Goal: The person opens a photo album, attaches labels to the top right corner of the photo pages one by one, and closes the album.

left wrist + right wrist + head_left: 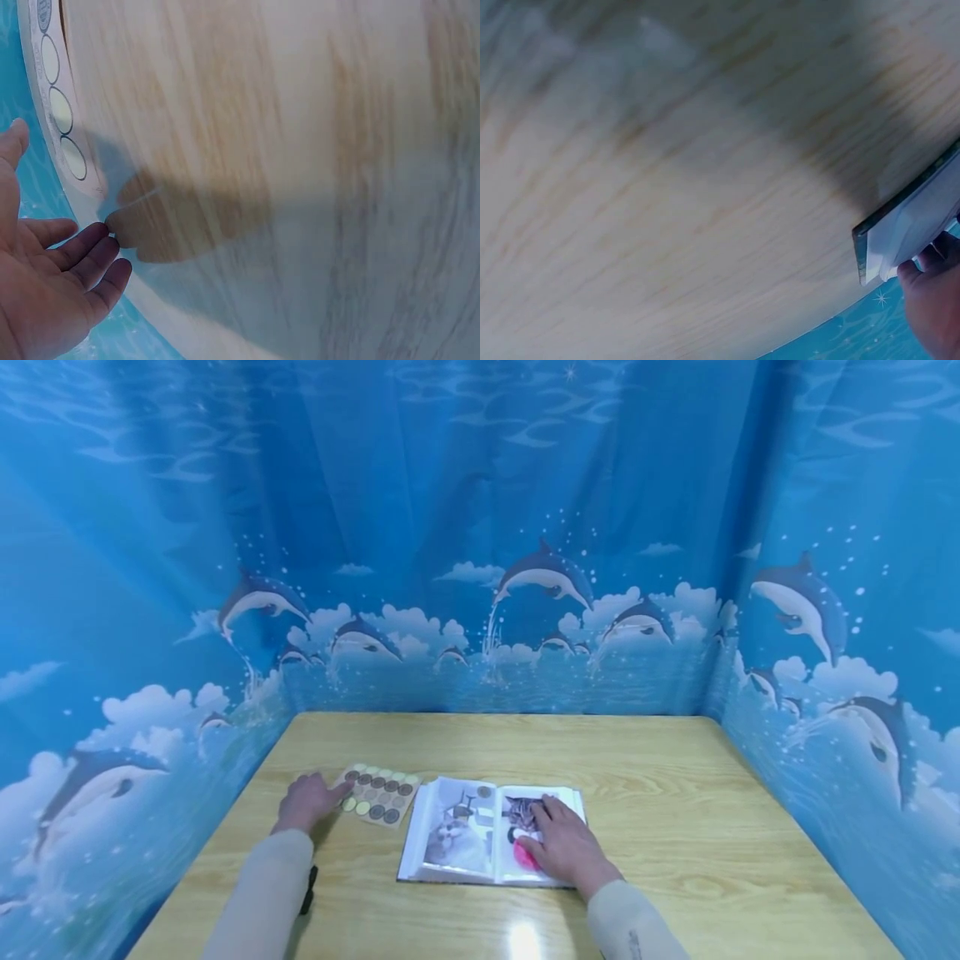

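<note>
A photo album (459, 835) lies spread on the table, with a white cat picture on its left page and a striped cat picture on its right. My right hand (567, 843) rests on the right page, partly covering that picture. In the right wrist view the album's dark cover edge (900, 199) shows beside the hand (935, 300). Left of the album is a sheet of round stickers (382, 793), yellow and dark brown. My left hand (306, 802) is at its left edge, fingers loosely bent with nothing gripped in the left wrist view; whether they touch the sheet I cannot tell.
The wooden table (675, 810) carries the album and the sheet. Blue curtains (480, 527) printed with dolphins surround its back and sides. A dark item (308, 891) shows at my left sleeve.
</note>
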### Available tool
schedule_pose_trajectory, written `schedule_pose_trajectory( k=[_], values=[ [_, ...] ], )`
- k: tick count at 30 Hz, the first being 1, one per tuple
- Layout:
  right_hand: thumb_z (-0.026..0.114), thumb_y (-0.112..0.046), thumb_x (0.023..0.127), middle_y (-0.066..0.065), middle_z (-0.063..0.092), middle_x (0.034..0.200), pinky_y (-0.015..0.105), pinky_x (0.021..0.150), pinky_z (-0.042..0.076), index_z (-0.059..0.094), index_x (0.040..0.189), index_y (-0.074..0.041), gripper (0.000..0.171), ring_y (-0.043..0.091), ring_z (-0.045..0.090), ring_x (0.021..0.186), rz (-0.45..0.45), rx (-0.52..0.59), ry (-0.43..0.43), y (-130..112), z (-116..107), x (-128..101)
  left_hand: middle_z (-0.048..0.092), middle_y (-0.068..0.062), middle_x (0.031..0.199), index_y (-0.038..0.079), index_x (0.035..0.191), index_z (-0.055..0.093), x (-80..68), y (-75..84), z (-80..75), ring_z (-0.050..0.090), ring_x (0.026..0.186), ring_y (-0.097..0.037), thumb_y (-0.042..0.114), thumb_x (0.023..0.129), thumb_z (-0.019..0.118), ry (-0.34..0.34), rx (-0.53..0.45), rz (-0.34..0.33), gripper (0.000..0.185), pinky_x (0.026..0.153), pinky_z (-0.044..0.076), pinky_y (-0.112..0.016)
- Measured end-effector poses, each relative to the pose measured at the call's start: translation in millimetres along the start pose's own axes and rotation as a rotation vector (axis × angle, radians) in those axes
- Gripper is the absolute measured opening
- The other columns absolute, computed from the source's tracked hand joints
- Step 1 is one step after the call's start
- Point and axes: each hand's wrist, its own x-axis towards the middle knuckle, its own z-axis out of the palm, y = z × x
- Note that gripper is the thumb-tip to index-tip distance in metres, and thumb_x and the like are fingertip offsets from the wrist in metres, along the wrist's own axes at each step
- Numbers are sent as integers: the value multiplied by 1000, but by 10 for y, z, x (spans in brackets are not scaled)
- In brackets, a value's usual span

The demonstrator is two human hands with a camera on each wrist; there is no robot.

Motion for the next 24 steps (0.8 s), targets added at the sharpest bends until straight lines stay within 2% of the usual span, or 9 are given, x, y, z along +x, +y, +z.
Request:
schedule_pose_trajectory(
  k=[8, 13, 18, 21, 24],
  values=[
    [49, -55, 99, 22, 31, 156, 51, 118, 24, 43, 148, -2, 73, 39, 29, 144, 9, 1, -10, -4, -7, 1, 43, -46, 128, -25, 127, 44, 68, -17, 31, 44, 117, -59, 54, 98, 47, 10, 2, -14, 84, 98, 40, -67],
    [50, -55, 99, 22, 31, 157, 51, 118, 24, 43, 148, -2, 73, 38, 28, 144, 17, 5, -20, -15, -23, -4, 57, -36, 106, -17, 104, 59, 98, -7, 43, 57, 95, -47, 51, 97, 53, 17, -20, -22, 70, 84, 50, -60],
    [49, -55, 99, 21, 30, 157, 51, 118, 24, 42, 149, -2, 73, 38, 27, 144, 22, 3, -26, -18, -29, -4, 60, -21, 85, -4, 83, 60, 94, 13, 62, 58, 77, -33, 47, 96, 58, 22, -46, -30, 53, 73, 52, -51],
    [49, -55, 99, 21, 30, 157, 50, 118, 24, 42, 148, -2, 73, 38, 27, 144, 19, 0, -23, -18, -28, -4, 59, -16, 78, 0, 79, 59, 96, 17, 69, 56, 72, -30, 45, 96, 59, 25, -60, -30, 48, 69, 52, -48],
    [48, -56, 99, 21, 30, 157, 50, 118, 24, 42, 149, -2, 73, 37, 27, 145, 16, -6, -24, -19, -23, -6, 61, -16, 81, -3, 86, 61, 95, 13, 78, 58, 74, -31, 40, 95, 60, 31, -64, -17, 45, 73, 52, -49]
  ],
)
